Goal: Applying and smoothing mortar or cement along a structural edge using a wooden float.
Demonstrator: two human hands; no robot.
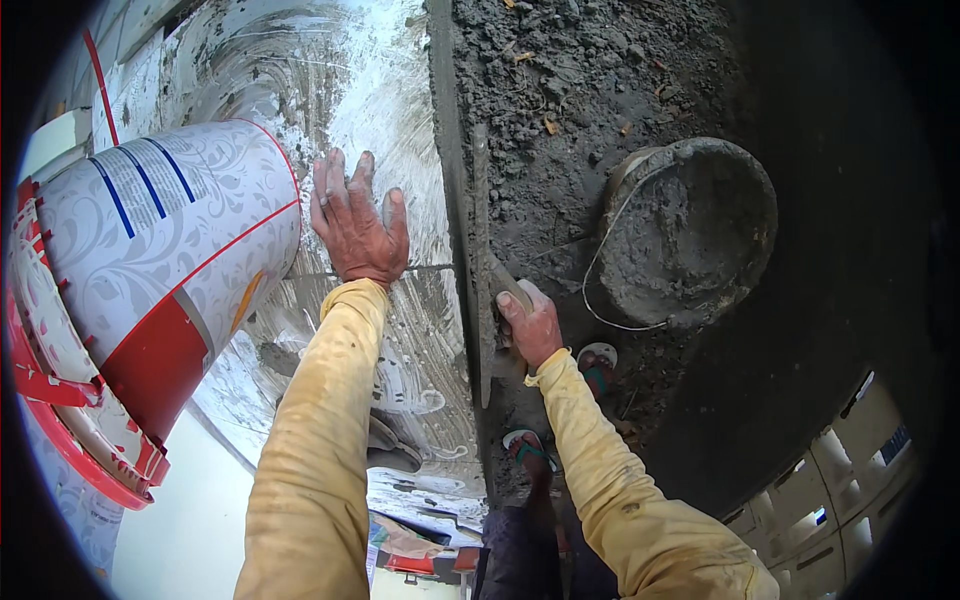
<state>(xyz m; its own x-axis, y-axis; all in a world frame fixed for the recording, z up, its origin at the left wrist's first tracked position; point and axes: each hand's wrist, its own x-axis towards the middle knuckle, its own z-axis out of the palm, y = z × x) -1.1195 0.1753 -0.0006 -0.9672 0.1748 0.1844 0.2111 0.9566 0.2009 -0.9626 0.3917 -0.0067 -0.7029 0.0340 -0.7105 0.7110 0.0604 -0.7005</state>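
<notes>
My left hand [355, 220] rests palm down on a ledge top [390, 120] smeared with white and grey, its fingers stretched out and somewhat apart. Lower and to the right, my right hand [532, 322] is wrapped round the handle of a long plastering float [482, 220]. I see the float nearly edge-on, a narrow grey strip running along the ledge's side. Its working face is hidden, and I cannot tell whether it touches the grey mortar edge [447, 130] beside it.
Left of my left hand stands a large white patterned paint bucket [180, 210] with red trim. A mortar-caked bucket [690, 230] with a wire handle is at right, on rough dark ground [600, 70]. Sandalled feet [598, 365] show below. A grey rounded object [395, 455] lies beside my left sleeve.
</notes>
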